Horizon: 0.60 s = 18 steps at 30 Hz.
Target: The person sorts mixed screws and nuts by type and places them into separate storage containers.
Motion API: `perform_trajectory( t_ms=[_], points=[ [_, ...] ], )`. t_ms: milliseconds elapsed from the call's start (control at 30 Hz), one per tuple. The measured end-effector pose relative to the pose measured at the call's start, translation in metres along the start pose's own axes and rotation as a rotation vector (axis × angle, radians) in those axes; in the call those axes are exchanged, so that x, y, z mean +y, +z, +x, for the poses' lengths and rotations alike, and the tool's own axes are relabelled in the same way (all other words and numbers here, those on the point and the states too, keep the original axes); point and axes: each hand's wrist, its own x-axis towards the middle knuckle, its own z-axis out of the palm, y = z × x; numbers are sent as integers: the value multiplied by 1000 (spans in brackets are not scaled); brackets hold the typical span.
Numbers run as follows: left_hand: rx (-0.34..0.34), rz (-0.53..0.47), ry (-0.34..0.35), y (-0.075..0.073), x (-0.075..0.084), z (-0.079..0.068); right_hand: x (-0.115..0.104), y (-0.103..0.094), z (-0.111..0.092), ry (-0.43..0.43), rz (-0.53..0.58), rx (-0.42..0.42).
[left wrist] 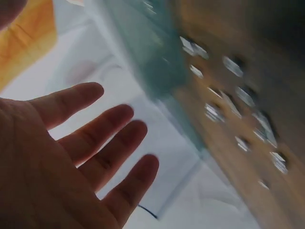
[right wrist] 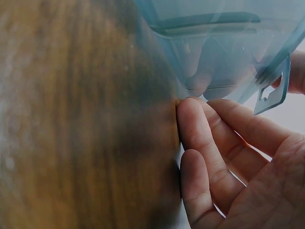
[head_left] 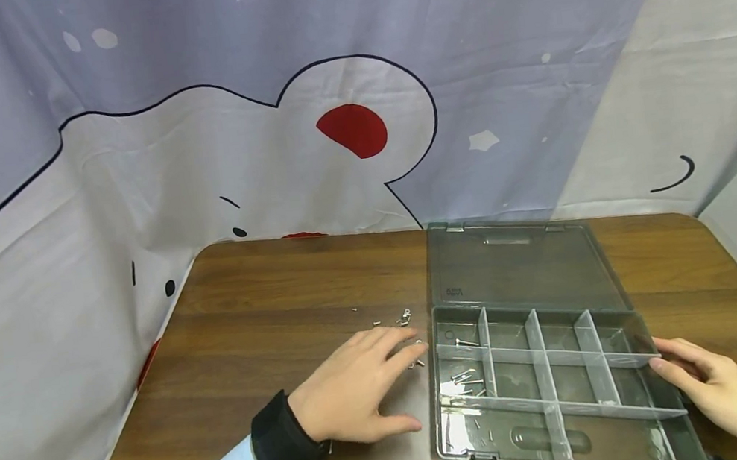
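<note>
A left hand [head_left: 358,388] spreads its fingers near small silvery metal fasteners [head_left: 405,318] left of a translucent grey plastic divided box [head_left: 576,384], whose right edge a right hand [head_left: 718,381] pinches, steadiness that should aid delicate fingertip work.

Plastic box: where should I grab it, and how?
Try both side walls of the plastic box, one hand from the left, one from the right. It lies open with loose screws inside, so keep it level; its folded-back lid might swing.
</note>
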Motion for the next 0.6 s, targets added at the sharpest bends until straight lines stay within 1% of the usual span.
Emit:
perform_trajectory(
  t_ms=[133,267,433,600],
  points=[
    [14,32,-37,8,-22,-3,1,0,0,11,-1,-11],
    [24,102,-50,18,-37,-4,2,-1,1,8,-11,-7],
    [31,163,-59,28,-47,-4,2,1,1,15,-19,-14],
    [46,181,-70,31,-51,-3,1,-1,1,17,-16,-17]
  ],
)
